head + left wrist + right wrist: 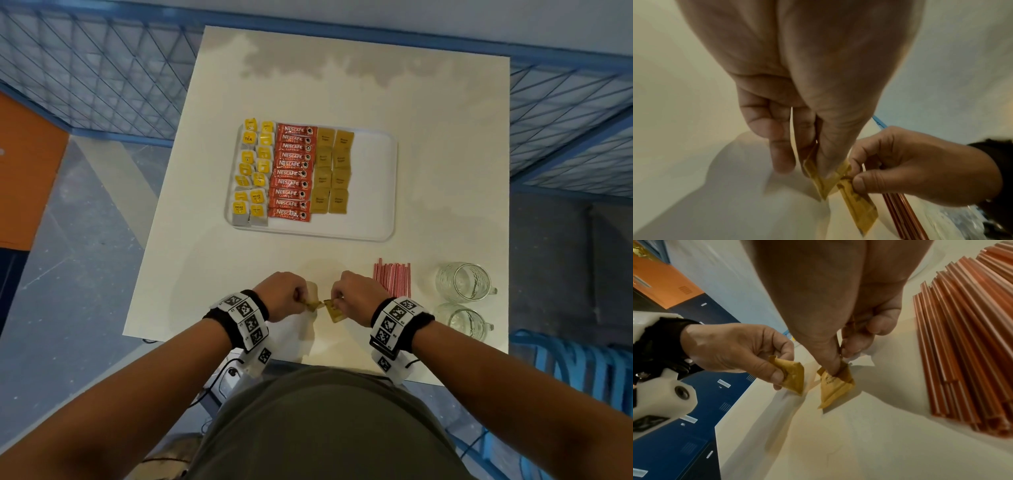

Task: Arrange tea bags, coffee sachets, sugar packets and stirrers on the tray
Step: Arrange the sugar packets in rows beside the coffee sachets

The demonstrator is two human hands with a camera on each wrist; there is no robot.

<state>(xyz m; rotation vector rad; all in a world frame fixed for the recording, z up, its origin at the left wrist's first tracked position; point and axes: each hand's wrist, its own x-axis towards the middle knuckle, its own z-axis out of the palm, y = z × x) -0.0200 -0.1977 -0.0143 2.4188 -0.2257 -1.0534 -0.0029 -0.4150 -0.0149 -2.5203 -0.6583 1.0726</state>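
1. Sugar packets are what we hold now: our left hand (284, 294) pinches one brown packet (792, 378) by its corner, our right hand (356, 294) pinches a second packet (833, 386) the same way, both raised just over the near middle of the table (428, 171)
2. We judge the corner grips let each packet hang free, so it can be laid flat
3. On the tray (376, 178) the tea bags (251, 171) fill the left, coffee sachets (291, 171) the middle, sugar packets (332, 171) stand right of them
4. Bare room lies on the tray's right side, open for the stirrers (392, 277) waiting near right beside two glass mugs (459, 281)
5. We should mind the tray's raised rim on the near edge
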